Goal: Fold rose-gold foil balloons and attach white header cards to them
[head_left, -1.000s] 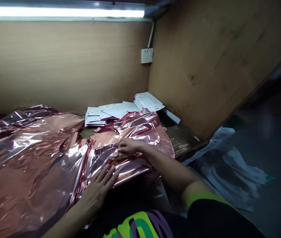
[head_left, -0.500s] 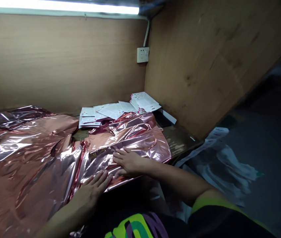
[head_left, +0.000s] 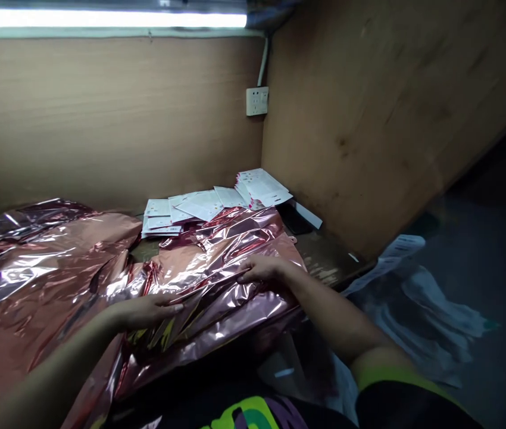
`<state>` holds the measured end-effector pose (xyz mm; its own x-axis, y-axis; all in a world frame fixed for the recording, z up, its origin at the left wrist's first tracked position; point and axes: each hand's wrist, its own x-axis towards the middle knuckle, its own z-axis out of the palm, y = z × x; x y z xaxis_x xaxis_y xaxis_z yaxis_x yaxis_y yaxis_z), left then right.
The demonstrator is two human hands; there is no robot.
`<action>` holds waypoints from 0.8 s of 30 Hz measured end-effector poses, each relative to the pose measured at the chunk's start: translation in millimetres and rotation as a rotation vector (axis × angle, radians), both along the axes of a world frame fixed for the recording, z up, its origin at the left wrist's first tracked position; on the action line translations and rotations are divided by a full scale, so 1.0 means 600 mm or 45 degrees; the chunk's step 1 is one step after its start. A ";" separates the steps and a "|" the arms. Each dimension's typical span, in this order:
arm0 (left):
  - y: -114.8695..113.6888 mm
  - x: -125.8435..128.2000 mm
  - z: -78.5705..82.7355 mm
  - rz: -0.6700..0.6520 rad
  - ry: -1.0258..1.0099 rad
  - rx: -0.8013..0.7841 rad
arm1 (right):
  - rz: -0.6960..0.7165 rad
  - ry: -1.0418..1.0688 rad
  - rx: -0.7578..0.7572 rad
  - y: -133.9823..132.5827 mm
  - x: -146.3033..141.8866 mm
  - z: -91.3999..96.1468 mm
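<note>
The person's right hand (head_left: 262, 269) is closed on a raised fold of shiny rose-gold foil (head_left: 224, 301); the left hand (head_left: 146, 311) touches the same foil with fingers extended, though whether it grips cannot be told; the foil lies on the tabletop (head_left: 327, 253), just in front of white printed cards (head_left: 199, 205).

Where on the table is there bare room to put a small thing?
At the right: bare table between pink foil, dark flat object and side wall, with a white scrap on it. A smaller gap lies before the leftmost white cards, between stretches of foil. Foil crowds the left and middle; cards crowd the back.
</note>
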<state>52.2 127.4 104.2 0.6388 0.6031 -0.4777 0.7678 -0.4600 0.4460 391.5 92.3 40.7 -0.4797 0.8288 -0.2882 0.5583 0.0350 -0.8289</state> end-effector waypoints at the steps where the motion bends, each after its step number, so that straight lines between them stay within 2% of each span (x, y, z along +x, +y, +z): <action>1: 0.001 0.003 -0.003 -0.022 0.080 -0.049 | -0.004 0.015 0.006 0.005 -0.002 -0.008; 3: -0.001 0.014 -0.010 -0.021 0.067 0.048 | 0.004 0.041 0.021 0.008 -0.008 -0.019; 5: -0.005 0.031 -0.020 -0.002 -0.113 0.254 | 0.021 0.053 0.036 0.007 -0.013 -0.025; 6: -0.008 0.040 -0.026 -0.005 -0.200 0.295 | 0.028 0.055 0.044 0.006 -0.016 -0.025; 8: -0.013 0.059 -0.037 -0.044 -0.272 0.247 | 0.028 0.053 0.077 0.002 -0.021 -0.021; 12: -0.019 0.080 -0.047 -0.091 -0.219 0.138 | -0.025 0.033 0.219 -0.016 -0.031 -0.005; 15: -0.015 0.082 -0.052 -0.036 -0.188 0.162 | -0.162 -0.074 0.363 -0.028 -0.039 0.006; 19: -0.016 0.086 -0.066 0.124 -0.106 0.368 | -0.402 -0.320 0.494 -0.028 -0.060 0.003; 24: -0.054 0.087 -0.090 0.285 -0.059 0.698 | -0.645 -0.609 0.506 -0.021 -0.094 -0.010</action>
